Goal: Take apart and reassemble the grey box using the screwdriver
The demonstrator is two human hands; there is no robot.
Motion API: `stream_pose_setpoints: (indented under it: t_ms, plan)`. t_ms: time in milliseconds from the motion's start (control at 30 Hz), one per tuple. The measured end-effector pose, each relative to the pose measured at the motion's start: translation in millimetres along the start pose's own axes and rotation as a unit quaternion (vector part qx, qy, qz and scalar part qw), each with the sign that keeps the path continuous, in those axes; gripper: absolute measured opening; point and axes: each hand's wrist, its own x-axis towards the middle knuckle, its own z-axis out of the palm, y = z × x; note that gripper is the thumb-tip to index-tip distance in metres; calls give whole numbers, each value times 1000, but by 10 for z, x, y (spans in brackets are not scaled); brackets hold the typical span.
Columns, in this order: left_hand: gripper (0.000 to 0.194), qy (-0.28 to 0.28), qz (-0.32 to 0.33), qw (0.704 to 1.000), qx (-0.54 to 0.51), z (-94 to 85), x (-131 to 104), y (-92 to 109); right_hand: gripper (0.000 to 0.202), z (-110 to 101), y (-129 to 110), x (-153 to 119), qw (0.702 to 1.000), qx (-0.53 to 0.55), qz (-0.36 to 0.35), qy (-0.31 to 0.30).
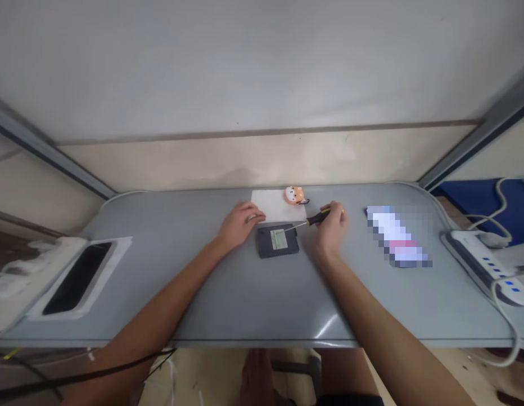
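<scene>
A dark grey flat box-like device (pixel 265 246) with a pale label (pixel 280 239) lies on the grey table. My right hand (pixel 330 231) is closed around the black and yellow handle of a screwdriver (pixel 316 217). Its thin metal shaft points left, with the tip over the top part of the label; whether it touches cannot be made out. Just beyond the device's upper left corner is my left hand (pixel 240 225), fingers bent and pressed together. Something small and greyish shows at those fingertips, too small to name. A white sheet (pixel 268 204) lies behind the device.
On the sheet's right side sits an orange and white animal-face trinket (pixel 294 195) with a dark loop. A blurred-out lit phone (pixel 392 234) lies to the right, before a white power strip (pixel 485 265) with cables. At left, a black phone (pixel 78 277) rests on white paper.
</scene>
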Motion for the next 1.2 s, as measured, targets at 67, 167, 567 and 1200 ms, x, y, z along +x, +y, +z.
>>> stream_pose_setpoints:
  t_ms: [67, 167, 567, 1200]
  plan:
    - [17, 5, -23, 1000, 2, 78, 185, -149, 23, 2, 16, 37, 1000, -1, 19, 17]
    - [14, -13, -17, 1000, 15, 152, 289, -272, 23, 2, 42, 59, 999, -13, 17, 29]
    - [41, -73, -124, 990, -15, -314, -22, 138, 26, -144, -145, 165, 989, -24, -138, 56]
    - [25, -186, -73, 960, -194, -291, -235, 210, 25, -108, -192, 297, 937, -135, -300, -120]
